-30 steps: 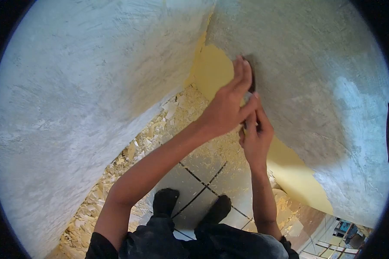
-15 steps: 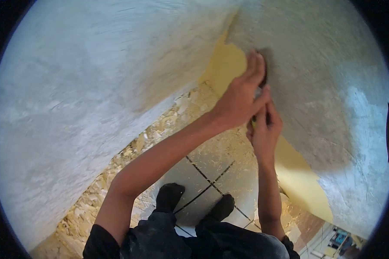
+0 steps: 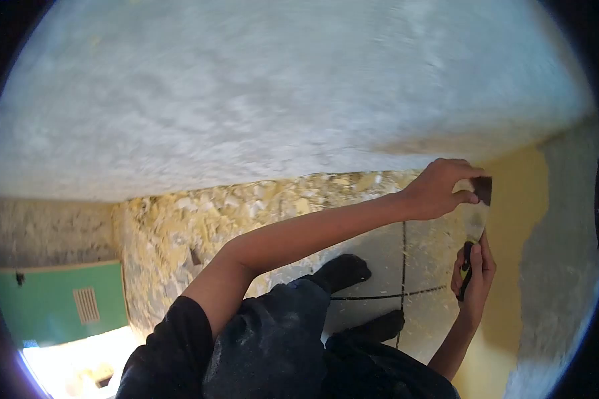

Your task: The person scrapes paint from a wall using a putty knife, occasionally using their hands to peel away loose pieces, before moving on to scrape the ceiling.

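Note:
A scraper [image 3: 474, 223] with a broad metal blade and a black handle with a yellow-green accent is held between both hands, close to the yellow strip of wall [image 3: 512, 199]. My right hand [image 3: 478, 276] is wrapped around the handle. At the blade's far end, my left hand [image 3: 436, 189] pinches the blade with thumb and fingertips. The blade's dark end points away from me. Grey bare wall [image 3: 572, 193] borders the yellow paint on the right.
Heaps of yellow and white paint flakes [image 3: 246, 206] lie along the foot of the grey wall [image 3: 246, 100]. My dark-covered feet [image 3: 343, 271] stand on floor tiles [image 3: 373, 256] sprinkled with scrapings. At lower left are a green panel with a vent [image 3: 56, 302] and a bright opening [image 3: 80, 366].
My view has swung left, bringing in the green panel. My hands have come off the wall surface, and my left hand has shifted from pressing flat near the blade to pinching its end.

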Tool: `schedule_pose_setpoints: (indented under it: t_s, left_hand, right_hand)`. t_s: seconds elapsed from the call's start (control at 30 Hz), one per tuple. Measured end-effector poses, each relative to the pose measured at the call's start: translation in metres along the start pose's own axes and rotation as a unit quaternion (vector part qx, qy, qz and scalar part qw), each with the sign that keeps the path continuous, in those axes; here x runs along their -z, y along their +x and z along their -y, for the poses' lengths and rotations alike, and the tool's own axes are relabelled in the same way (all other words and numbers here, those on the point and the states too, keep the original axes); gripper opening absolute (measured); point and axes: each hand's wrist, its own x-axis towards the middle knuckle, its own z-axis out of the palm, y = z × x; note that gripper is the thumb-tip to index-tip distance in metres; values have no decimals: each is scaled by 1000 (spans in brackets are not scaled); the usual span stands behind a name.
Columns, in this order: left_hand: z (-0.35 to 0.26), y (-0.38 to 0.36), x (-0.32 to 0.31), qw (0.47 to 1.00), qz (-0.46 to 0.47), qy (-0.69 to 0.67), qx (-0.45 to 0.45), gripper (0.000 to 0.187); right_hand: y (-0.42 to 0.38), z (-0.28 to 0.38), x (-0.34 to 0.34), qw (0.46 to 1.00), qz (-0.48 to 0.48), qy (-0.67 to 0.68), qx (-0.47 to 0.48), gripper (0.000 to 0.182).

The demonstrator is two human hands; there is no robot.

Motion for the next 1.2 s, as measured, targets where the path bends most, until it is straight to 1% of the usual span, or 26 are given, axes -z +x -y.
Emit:
schedule_pose_setpoints:
  t_s: [0.07, 0.13, 0.17, 0.27, 0.37, 0.47, 0.6, 0.67, 0.77, 0.87, 0.9, 0.93, 1.0, 1.07, 1.13, 1.2]
  left_hand:
    - [14, -22, 19, 999, -35, 2, 26, 43]
    - [19, -43, 39, 996, -77, 6, 51, 35]
    - [18, -51, 50, 993, -96, 15, 61, 35]
    - [16, -70, 72, 987, -131, 4, 96, 31]
    - [14, -81, 84, 985, -153, 20, 82, 29]
    - [15, -88, 90, 981, -170, 39, 87, 30]
    - [17, -85, 84, 983, -158, 49, 85, 30]
    - [18, -82, 81, 984, -153, 56, 76, 30]
    - [20, -77, 75, 986, -133, 54, 85, 29]
    - [21, -74, 69, 986, -119, 69, 92, 30]
    - [22, -72, 67, 986, -125, 49, 95, 30]
    - [22, -71, 65, 986, -131, 28, 97, 31]
    - [24, -69, 61, 987, -123, 37, 94, 31]
    - [26, -67, 58, 988, -114, 45, 89, 31]
    - [28, -65, 54, 989, -112, 63, 73, 31]
    - [29, -63, 50, 990, -106, 56, 79, 32]
  right_hand:
    - [6, -11, -9, 993, 98, 16, -64, 50]
    - [15, -18, -24, 986, 152, 13, -68, 49]
    - [20, -20, -32, 981, 179, 14, -74, 49]
    - [30, -17, -54, 969, 237, 12, -70, 48]
    - [37, -19, -66, 956, 283, 18, -78, 49]
    - [37, -24, -73, 953, 291, 34, -76, 48]
    - [35, -28, -70, 952, 288, 59, -86, 46]
    - [32, -29, -66, 956, 266, 70, -103, 45]
    - [32, -31, -60, 954, 270, 83, -100, 46]
    - [32, -33, -56, 963, 243, 63, -95, 46]
    - [32, -33, -54, 964, 240, 64, -95, 46]
    - [32, -32, -52, 963, 240, 65, -99, 46]
    - [32, -34, -47, 963, 238, 69, -102, 46]
    - [34, -39, -40, 959, 243, 69, -125, 46]
    - [28, -33, -42, 962, 234, 75, -117, 47]
    - [27, -32, -40, 966, 222, 80, -107, 47]
